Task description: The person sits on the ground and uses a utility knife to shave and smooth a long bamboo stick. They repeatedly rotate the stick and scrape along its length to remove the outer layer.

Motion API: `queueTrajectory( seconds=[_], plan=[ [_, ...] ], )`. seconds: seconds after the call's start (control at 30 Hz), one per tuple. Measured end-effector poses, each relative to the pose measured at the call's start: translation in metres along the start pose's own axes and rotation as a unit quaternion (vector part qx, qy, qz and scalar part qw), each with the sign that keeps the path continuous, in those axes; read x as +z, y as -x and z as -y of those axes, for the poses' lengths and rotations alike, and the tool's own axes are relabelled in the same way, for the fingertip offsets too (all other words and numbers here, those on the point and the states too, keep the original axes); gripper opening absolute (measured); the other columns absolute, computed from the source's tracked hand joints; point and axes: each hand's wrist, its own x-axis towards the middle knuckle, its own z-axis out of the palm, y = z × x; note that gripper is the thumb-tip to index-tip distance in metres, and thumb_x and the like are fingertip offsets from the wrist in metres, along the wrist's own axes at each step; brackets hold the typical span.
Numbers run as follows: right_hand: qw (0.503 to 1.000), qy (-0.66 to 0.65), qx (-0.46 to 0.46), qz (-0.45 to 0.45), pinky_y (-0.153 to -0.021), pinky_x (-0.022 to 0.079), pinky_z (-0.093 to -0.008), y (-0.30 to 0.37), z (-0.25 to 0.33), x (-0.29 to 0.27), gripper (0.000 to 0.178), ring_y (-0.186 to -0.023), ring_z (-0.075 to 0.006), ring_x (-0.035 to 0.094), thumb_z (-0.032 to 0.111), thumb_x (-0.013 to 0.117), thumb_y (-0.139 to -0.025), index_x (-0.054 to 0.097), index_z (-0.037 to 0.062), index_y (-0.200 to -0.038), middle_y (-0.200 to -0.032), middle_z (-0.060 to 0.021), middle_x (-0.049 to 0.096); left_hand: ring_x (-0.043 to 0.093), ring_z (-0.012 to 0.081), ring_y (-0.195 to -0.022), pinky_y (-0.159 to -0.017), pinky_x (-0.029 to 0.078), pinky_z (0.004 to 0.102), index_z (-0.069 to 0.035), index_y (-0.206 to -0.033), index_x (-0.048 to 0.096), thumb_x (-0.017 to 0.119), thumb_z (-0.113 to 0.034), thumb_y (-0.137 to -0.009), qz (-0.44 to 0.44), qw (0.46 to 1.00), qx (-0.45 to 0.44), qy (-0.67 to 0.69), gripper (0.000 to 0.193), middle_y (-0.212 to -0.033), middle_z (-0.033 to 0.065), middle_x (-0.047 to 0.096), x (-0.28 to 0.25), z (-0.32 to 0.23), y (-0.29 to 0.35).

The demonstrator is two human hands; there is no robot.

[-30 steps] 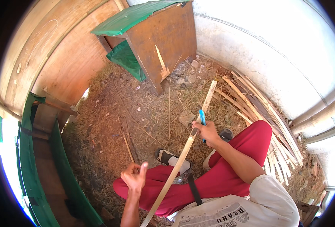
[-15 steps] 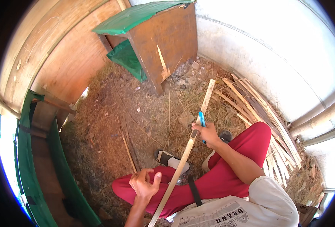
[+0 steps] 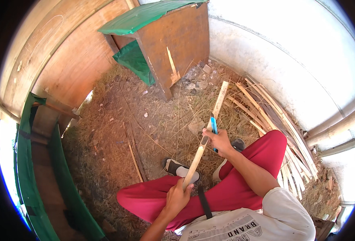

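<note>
A long pale bamboo strip runs slantwise between my hands, its far end pointing away and to the right. My left hand is wrapped round its near part, over my left thigh. Farther along, my right hand holds a blue utility knife against the palm, with thumb and fingertips touching the strip. A dark patch shows on the strip beside that thumb. The knife's dark tip points away from me; its lower part is partly hidden by the fingers.
Several split bamboo strips lie piled at the right by a white sheet wall. A brown wooden cabinet with a green cover stands ahead. At the left is a green-edged wooden frame. Thin sticks lie on the dirt.
My left hand has moved from beside the bamboo strip onto it and closed round its near part. The right hand and the knife have hardly moved.
</note>
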Motion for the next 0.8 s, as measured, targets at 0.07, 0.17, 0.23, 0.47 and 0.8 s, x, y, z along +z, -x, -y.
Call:
queueTrajectory(
  seconds=[0.07,0.17,0.23,0.47,0.8],
  plan=[
    [0.998,0.046,-0.044,0.002,-0.047,0.034,-0.0304,-0.002,0.003,-0.003,0.034,-0.05,-0.01,0.045,0.032,0.072,-0.092,0.072,-0.0017,-0.087,-0.061,0.0004,0.057,0.068,0.0452,-0.083,-0.073,0.052,0.0526,-0.001,-0.122,0.058,0.061,-0.038,-0.098,-0.024,0.999,0.007,0.044,0.044,-0.085,0.0244,0.069,0.006,0.01,-0.001],
    [0.976,0.16,-0.145,-0.033,-0.053,0.043,-0.034,-0.006,0.011,-0.008,0.041,-0.053,-0.0132,0.051,0.039,0.064,-0.097,0.073,-0.0012,-0.095,-0.067,-0.0021,0.065,0.069,0.042,-0.079,-0.07,0.052,0.0486,0.0,-0.113,0.062,0.06,-0.036,-0.099,-0.047,0.994,0.012,0.099,0.039,-0.083,0.023,0.069,0.004,0.012,-0.003],
    [0.954,0.216,-0.193,-0.076,-0.057,0.047,-0.0363,-0.006,0.022,-0.016,0.044,-0.054,-0.0149,0.053,0.042,0.059,-0.1,0.074,0.0005,-0.102,-0.072,-0.0038,0.07,0.069,0.0377,-0.075,-0.069,0.052,0.0455,0.001,-0.108,0.064,0.059,-0.036,-0.1,-0.053,0.991,0.003,0.125,0.039,-0.08,0.0215,0.068,-0.001,0.009,-0.003],
    [0.858,0.416,-0.293,0.073,-0.057,0.05,-0.0427,0.025,0.022,-0.01,0.039,-0.055,-0.0337,0.063,0.041,0.06,-0.098,0.075,0.0062,-0.105,-0.064,-0.0192,0.063,0.057,0.0197,-0.059,-0.061,0.047,0.0369,0.003,-0.099,0.066,0.041,-0.037,-0.108,-0.052,0.975,-0.046,0.209,0.048,-0.064,0.0108,0.057,0.002,0.028,0.0],
    [0.797,0.486,-0.353,0.065,-0.054,0.051,-0.0457,0.028,0.007,-0.006,0.036,-0.057,-0.0363,0.064,0.044,0.064,-0.093,0.077,0.0106,-0.098,-0.064,-0.0155,0.066,0.05,0.0153,-0.055,-0.055,0.042,0.0352,0.001,-0.086,0.063,0.028,-0.042,-0.109,-0.012,0.973,-0.064,0.223,0.06,-0.058,0.0043,0.048,0.0,0.021,-0.018]
  ],
)
